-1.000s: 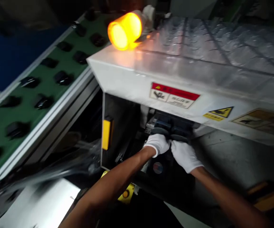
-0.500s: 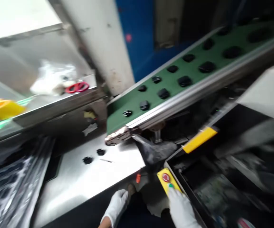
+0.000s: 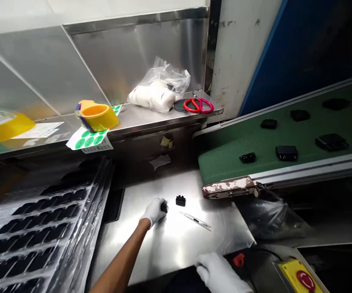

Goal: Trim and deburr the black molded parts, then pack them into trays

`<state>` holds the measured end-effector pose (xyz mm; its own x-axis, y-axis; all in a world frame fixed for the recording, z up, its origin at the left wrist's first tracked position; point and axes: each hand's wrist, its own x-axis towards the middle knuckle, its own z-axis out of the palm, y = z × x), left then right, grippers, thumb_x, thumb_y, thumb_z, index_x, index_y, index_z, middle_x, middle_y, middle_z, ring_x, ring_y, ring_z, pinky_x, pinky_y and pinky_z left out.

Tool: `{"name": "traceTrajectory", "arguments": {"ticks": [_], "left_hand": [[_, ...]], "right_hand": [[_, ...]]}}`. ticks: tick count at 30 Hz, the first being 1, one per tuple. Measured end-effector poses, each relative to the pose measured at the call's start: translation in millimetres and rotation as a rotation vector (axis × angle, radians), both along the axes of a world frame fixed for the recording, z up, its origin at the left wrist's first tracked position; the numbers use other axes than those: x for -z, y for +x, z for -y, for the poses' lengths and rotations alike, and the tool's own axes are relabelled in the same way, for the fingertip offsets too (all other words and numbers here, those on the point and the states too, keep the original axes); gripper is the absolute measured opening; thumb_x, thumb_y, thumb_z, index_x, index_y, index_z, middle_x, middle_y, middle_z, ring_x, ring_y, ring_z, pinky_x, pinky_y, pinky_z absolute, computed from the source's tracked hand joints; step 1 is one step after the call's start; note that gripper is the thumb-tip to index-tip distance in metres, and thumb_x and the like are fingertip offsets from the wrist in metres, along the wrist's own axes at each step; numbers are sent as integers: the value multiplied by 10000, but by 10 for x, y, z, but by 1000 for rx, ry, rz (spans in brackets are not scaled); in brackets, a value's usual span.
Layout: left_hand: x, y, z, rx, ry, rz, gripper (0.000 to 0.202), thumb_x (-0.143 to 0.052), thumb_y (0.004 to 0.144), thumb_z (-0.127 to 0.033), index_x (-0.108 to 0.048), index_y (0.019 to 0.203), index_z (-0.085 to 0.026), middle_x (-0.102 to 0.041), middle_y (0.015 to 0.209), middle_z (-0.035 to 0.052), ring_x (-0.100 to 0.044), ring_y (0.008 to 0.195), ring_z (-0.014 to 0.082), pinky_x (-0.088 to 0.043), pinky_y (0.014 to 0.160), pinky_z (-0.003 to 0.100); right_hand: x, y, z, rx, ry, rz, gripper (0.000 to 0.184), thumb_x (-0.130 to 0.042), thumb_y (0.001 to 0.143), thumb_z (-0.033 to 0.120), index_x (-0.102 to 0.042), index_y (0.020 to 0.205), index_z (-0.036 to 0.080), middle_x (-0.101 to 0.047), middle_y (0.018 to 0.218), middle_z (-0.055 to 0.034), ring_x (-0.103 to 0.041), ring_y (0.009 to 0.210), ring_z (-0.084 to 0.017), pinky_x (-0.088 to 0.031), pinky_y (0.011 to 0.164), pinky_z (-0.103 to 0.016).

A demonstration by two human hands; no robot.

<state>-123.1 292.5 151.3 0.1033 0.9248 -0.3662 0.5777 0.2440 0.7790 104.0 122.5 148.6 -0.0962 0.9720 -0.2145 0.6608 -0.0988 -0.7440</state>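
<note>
Left grip (image 3: 154,211) closed on black part (image 3: 164,207), second black part (image 3: 180,200) just beside

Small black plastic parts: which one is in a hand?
The small black plastic part on the steel table, in the gloved left hand; its neighbour lies untouched.

Gloved left hand (image 3: 154,210) closed on small black part (image 3: 164,207), second black part (image 3: 180,200) just beside, right hand (image 3: 220,273) at steel table (image 3: 169,240) edge
</note>
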Motion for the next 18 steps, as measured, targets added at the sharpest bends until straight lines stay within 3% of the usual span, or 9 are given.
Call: {"name": "traceTrajectory", "arguments": {"ticks": [3, 6, 9, 11, 14, 18], "left_hand": [[-204, 170, -24, 142, -132, 169, 155, -625, 877, -268, -629, 938, -125, -657, 878, 23, -632, 732, 140, -547, 667, 312], [-594, 340, 231, 204, -155, 389, 154, -745, 721, -134, -635, 826, -158, -645, 756, -17, -606, 684, 132, -522, 658, 273], [-1007, 433, 561, 128, -143, 541, 254, -788, 624, -105, -646, 813, -200, -662, 766, -15, -615, 691, 170, -508, 627, 270], [-1202, 457, 735, 52, -91, 616, 253, -818, 579, -104, -667, 753, -211, -675, 816, -4, -624, 692, 190, -500, 585, 270], [-1328, 444, 903, -8, 84, 684, 221, -804, 576, -59, -703, 684, -224, -678, 819, 14, -614, 656, 194, -495, 540, 275], [-1333, 377, 1022, -18, 254, 660, 266, -758, 612, -27, -720, 733, -261, -663, 773, 10, -607, 648, 194, -514, 542, 283]], "right_hand": [[-104, -259, -198, 80, -5, -121, 203, -596, 708, 156, -745, 799, 260, -711, 606, -11, -682, 565, -198, -534, 537, -249], [-399, -247, -362, 188, 12, -207, 260, -599, 729, 180, -738, 943, 231, -702, 690, -30, -658, 565, -187, -543, 532, -249], [-810, -191, -424, 240, 64, -298, 110, -669, 711, 246, -732, 801, 260, -648, 687, -17, -606, 564, -179, -511, 502, -252], [-1058, -212, -423, 268, 59, -403, 27, -711, 680, 272, -698, 662, 257, -574, 590, 0, -546, 508, -166, -466, 458, -255], [-1292, -323, -391, 374, -24, -564, 118, -763, 565, 269, -648, 549, 250, -431, 472, 33, -409, 417, -135, -333, 381, -254], [-1377, -425, -372, 400, -160, -649, 160, -803, 532, 257, -645, 513, 251, -401, 520, 36, -363, 474, -129, -245, 457, -270]]}}
